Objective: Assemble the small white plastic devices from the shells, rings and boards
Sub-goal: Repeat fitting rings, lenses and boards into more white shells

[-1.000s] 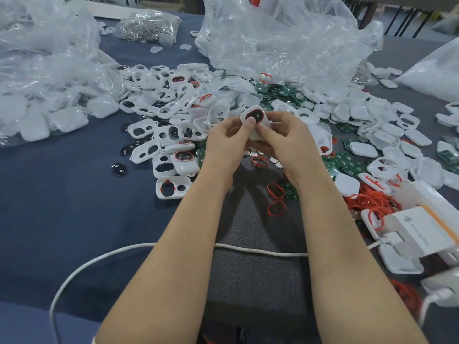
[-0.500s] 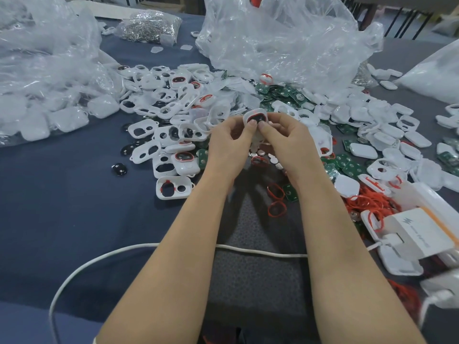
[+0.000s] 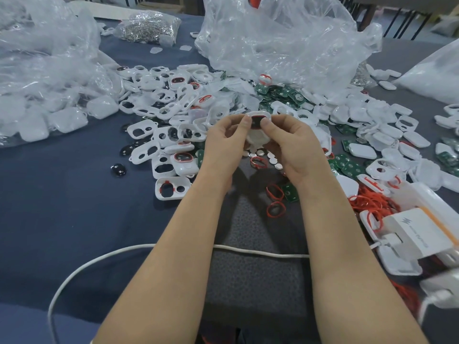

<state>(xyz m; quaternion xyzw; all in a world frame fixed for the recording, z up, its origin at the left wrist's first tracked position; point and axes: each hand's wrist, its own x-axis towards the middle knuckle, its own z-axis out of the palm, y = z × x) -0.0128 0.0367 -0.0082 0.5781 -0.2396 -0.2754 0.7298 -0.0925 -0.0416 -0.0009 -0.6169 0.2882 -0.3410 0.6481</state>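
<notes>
1. Your left hand (image 3: pixel 223 142) pinches the white shell (image 3: pixel 257 139) at its left edge, thumb on top.
2. Shell sits raised over the blue table (image 3: pixel 74 207), between both hands, red-ringed window (image 3: pixel 258 119) facing you.
3. Your right hand (image 3: pixel 295 147) pinches its right edge.
4. Loose red rings (image 3: pixel 370 202) lie right of that forearm.

Held shell (image 3: pixel 255 138): white, rounded, raised above heap, pinched between left hand (image 3: pixel 223 147) and right hand (image 3: pixel 295 150). Upper opening faces camera and shows dark insert edged by red ring (image 3: pixel 258 119).
Open-faced shells (image 3: pixel 159 112): white, twin cut-outs, loosely heaped left of hands. One (image 3: pixel 172 187) lies flat at heap's near edge, ring seated.
Green boards (image 3: pixel 280 94): scattered behind and right of hands.
Loose red rings (image 3: pixel 275 209): flat, beside right wrist. Tangled pile (image 3: pixel 370 202) further right.
</notes>
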